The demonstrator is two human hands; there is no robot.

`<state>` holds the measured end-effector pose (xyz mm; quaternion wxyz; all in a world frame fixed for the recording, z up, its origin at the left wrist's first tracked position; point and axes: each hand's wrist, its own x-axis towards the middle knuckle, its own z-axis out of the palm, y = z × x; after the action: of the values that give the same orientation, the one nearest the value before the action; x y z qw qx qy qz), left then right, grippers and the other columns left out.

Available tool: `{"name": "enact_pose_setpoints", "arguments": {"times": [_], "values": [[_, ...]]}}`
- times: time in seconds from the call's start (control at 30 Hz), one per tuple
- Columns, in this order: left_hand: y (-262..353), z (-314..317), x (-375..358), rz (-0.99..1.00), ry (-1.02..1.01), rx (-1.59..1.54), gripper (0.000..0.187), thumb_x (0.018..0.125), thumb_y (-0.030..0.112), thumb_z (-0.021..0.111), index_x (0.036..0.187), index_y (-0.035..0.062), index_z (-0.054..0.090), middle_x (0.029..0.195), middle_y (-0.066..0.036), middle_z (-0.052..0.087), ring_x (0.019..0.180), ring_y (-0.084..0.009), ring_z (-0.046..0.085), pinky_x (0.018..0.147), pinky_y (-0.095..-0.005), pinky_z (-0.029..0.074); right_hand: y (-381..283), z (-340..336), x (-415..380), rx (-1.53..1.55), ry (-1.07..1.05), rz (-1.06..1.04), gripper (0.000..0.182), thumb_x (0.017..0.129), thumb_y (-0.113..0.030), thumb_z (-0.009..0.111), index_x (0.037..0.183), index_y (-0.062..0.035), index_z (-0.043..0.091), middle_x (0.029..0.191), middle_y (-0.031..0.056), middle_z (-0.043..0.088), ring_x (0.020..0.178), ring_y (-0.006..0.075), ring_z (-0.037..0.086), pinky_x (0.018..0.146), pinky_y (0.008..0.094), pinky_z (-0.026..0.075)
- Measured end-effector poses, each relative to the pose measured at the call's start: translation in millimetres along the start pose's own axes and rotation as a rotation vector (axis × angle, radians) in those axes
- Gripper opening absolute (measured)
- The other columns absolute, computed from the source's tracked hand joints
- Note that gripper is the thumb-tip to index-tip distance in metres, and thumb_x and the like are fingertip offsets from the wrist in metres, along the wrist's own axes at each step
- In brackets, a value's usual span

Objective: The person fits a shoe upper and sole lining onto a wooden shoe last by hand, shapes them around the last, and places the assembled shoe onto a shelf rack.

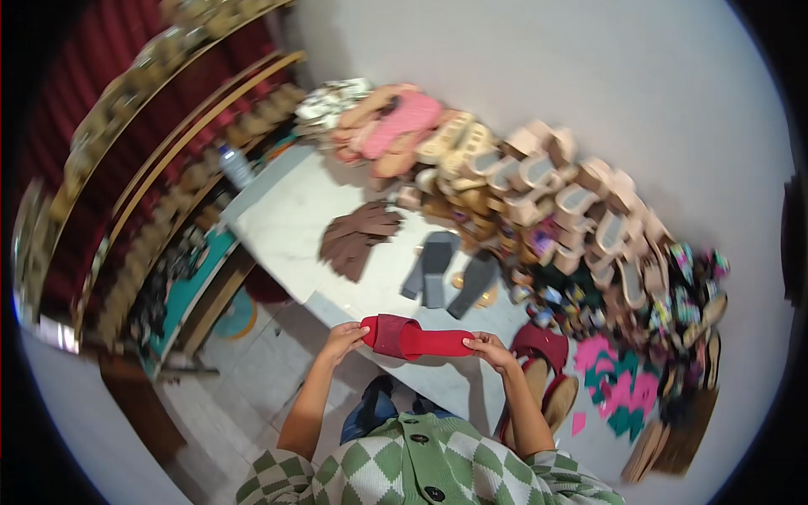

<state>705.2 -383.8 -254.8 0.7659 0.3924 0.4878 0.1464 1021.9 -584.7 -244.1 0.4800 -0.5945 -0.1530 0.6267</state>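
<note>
A red slide sandal [444, 342] with a dark red strap [396, 337] is stretched level between my two hands, above the near edge of the table. My left hand [345, 338] pinches its toe end, by the strap. At the other end, my right hand [491, 349] grips the heel between thumb and fingers. Beyond the sandal, dark grey sole pieces [434, 271] lie on the white table, and a fan of brown strips [358, 240] is spread to their left. Close to my right forearm are red footwear pieces [539, 347] with tan insoles.
Sandals and beige block soles [581, 210] are heaped along the wall. Pink and green scraps [621, 387] lie at the right. Pink soles [404, 122] sit at the back, near a plastic bottle [236, 167]. Shelves [168, 172] of shoe forms line the left.
</note>
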Motion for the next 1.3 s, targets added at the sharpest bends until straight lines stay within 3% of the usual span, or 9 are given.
{"name": "enact_pose_setpoints", "arguments": {"times": [0.37,0.63,0.77,0.97,1.1,1.3], "values": [[-26,-161,-127,0.179,0.486,-0.360,0.030,0.082,0.022,0.065,0.104,0.0022,0.058,0.096,-0.003,0.061,0.087,-0.0110,0.059,0.080,-0.0246,0.047,-58,224,112,-0.369,-0.445,0.121,0.036,0.073,-0.036,0.074,0.088,-0.0057,0.062,0.083,0.0022,0.062,0.076,0.0101,0.057,0.070,0.0239,0.046],[2,-279,-163,0.281,0.690,-0.414,0.028,0.082,0.024,0.066,0.101,0.0034,0.059,0.090,0.000,0.060,0.080,-0.0070,0.056,0.076,-0.0227,0.047,-55,370,137,-0.377,-0.546,0.091,0.040,0.076,-0.031,0.072,0.103,-0.0052,0.058,0.087,0.0044,0.062,0.072,0.0100,0.059,0.064,0.0234,0.050],[4,-323,-163,0.372,0.747,-0.418,0.026,0.081,0.019,0.067,0.097,-0.0004,0.062,0.081,0.000,0.059,0.070,-0.0075,0.055,0.066,-0.0206,0.047,-48,418,141,-0.384,-0.549,0.135,0.038,0.078,-0.029,0.070,0.106,-0.0051,0.059,0.091,0.0055,0.063,0.076,0.0112,0.061,0.066,0.0251,0.051],[57,-380,-172,0.447,0.792,-0.335,0.025,0.080,0.017,0.068,0.095,-0.0018,0.062,0.083,-0.003,0.062,0.074,-0.0091,0.057,0.064,-0.0213,0.047,-66,484,149,-0.390,-0.568,0.179,0.039,0.079,-0.031,0.069,0.106,-0.0047,0.059,0.094,0.0054,0.062,0.080,0.0120,0.061,0.070,0.0262,0.052],[105,-434,-172,0.523,0.789,-0.309,0.024,0.080,0.017,0.068,0.093,-0.0027,0.063,0.082,-0.004,0.063,0.070,-0.0093,0.057,0.061,-0.0219,0.047,-94,542,170,-0.402,-0.596,0.102,0.037,0.080,-0.031,0.068,0.104,-0.0043,0.058,0.091,0.0037,0.062,0.077,0.0110,0.060,0.068,0.0260,0.053],[210,-542,-152,0.771,0.894,0.069,0.020,0.080,0.015,0.067,0.086,-0.0033,0.066,0.073,-0.005,0.064,0.061,-0.0079,0.056,0.055,-0.0218,0.046,-138,644,202,-0.295,-0.595,-0.048,0.034,0.081,-0.028,0.066,0.105,-0.0053,0.056,0.087,0.0032,0.061,0.071,0.0108,0.059,0.066,0.0265,0.053]]}}
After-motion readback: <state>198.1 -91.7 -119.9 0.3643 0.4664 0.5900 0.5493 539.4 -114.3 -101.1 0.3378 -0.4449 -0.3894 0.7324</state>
